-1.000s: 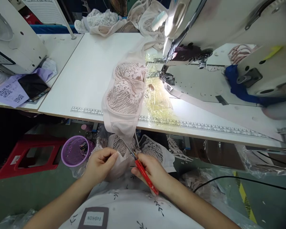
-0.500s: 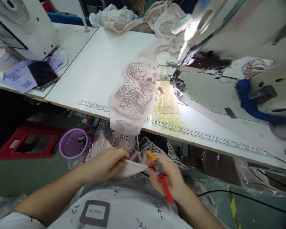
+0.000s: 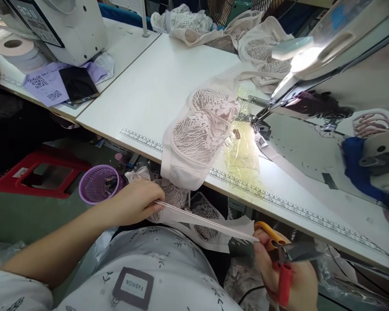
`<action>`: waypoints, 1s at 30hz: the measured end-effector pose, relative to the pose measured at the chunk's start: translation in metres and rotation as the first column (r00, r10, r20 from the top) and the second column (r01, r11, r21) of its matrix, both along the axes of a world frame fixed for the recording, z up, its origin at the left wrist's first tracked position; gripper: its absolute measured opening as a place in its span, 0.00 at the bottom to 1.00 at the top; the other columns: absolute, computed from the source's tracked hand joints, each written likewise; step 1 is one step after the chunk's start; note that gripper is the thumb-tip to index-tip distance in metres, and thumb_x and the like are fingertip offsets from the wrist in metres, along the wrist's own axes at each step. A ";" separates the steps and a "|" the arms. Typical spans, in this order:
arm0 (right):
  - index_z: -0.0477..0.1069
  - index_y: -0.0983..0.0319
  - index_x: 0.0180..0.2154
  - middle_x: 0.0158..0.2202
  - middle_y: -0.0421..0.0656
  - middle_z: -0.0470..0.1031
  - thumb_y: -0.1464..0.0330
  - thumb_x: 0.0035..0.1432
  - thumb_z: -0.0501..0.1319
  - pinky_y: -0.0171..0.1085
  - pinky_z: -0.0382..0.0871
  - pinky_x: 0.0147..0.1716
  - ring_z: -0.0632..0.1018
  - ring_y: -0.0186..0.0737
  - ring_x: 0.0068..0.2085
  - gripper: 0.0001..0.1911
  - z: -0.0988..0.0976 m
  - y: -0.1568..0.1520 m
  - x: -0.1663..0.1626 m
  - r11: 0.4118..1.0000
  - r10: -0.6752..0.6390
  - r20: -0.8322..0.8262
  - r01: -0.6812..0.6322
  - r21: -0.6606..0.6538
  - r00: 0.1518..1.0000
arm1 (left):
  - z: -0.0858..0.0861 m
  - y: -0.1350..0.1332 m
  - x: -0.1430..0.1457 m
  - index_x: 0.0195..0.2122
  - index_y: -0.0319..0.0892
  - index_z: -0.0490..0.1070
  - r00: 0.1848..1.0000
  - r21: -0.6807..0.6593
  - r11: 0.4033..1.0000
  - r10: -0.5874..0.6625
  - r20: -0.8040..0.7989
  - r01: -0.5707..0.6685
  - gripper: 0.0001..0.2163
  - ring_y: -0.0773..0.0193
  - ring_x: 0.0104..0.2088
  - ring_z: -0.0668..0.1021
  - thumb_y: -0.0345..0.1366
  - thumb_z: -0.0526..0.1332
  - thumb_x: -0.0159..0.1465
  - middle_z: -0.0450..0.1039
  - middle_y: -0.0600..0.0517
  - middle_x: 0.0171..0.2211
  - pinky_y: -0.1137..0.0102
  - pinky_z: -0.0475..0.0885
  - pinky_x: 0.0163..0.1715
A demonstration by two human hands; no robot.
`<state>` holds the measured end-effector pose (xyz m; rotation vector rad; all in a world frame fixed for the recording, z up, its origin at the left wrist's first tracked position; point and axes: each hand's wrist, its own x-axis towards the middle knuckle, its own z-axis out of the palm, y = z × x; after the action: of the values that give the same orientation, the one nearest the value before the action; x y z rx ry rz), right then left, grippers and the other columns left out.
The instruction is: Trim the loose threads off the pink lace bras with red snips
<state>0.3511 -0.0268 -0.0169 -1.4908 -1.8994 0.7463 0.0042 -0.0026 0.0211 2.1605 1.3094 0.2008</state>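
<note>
My left hand point(image 3: 134, 205) is closed on one end of a pale pink fabric strap point(image 3: 204, 220) below the table edge. My right hand point(image 3: 285, 272) grips the strap's other end together with red-and-orange handled snips point(image 3: 280, 259). The strap is stretched taut between both hands above my lap. A pink lace bra point(image 3: 197, 134) hangs over the front edge of the white sewing table point(image 3: 142, 99), with more lace pieces point(image 3: 201, 209) dangling under it.
A sewing machine point(image 3: 327, 99) with a bright lamp stands at the right. A pile of lace garments point(image 3: 240, 36) lies at the back. A purple basket point(image 3: 99, 183) and red stool point(image 3: 35, 175) sit on the floor left. Another machine point(image 3: 68, 21), papers and a phone are far left.
My hands have spread apart, pulling the strap out taut. The right hand moved right and down with the snips. The view swung to the right.
</note>
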 end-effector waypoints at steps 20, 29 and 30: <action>0.47 0.57 0.24 0.21 0.34 0.53 0.67 0.51 0.56 0.30 0.52 0.18 0.56 0.32 0.20 0.15 -0.003 0.022 -0.128 0.889 0.416 -0.202 -0.444 -0.115 0.887 | -0.005 -0.013 0.005 0.29 0.41 0.70 0.954 0.318 0.913 -0.188 -0.232 0.257 0.07 0.60 0.30 0.73 0.33 0.56 0.64 0.72 0.53 0.25 0.53 0.58 0.51; 0.45 0.57 0.25 0.21 0.34 0.51 0.70 0.53 0.54 0.30 0.50 0.19 0.54 0.31 0.21 0.14 -0.004 0.023 -0.121 0.870 0.492 -0.059 -0.493 -0.002 0.869 | 0.021 -0.033 -0.057 0.44 0.44 0.72 0.995 0.215 0.972 -0.092 -0.031 0.097 0.13 0.64 0.35 0.71 0.28 0.49 0.68 0.69 0.51 0.35 0.69 0.64 0.38; 0.44 0.57 0.25 0.21 0.34 0.51 0.69 0.53 0.53 0.30 0.50 0.19 0.54 0.31 0.21 0.15 -0.004 0.024 -0.122 0.866 0.500 -0.045 -0.500 0.015 0.865 | 0.022 -0.035 -0.057 0.45 0.45 0.72 0.995 0.195 0.976 -0.100 -0.015 0.102 0.13 0.64 0.35 0.70 0.28 0.50 0.68 0.68 0.51 0.35 0.71 0.64 0.36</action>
<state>0.2296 -0.0025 -0.0205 -0.9602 -2.2771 0.9940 -0.0524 -0.0373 0.0432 2.3870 1.2226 0.2936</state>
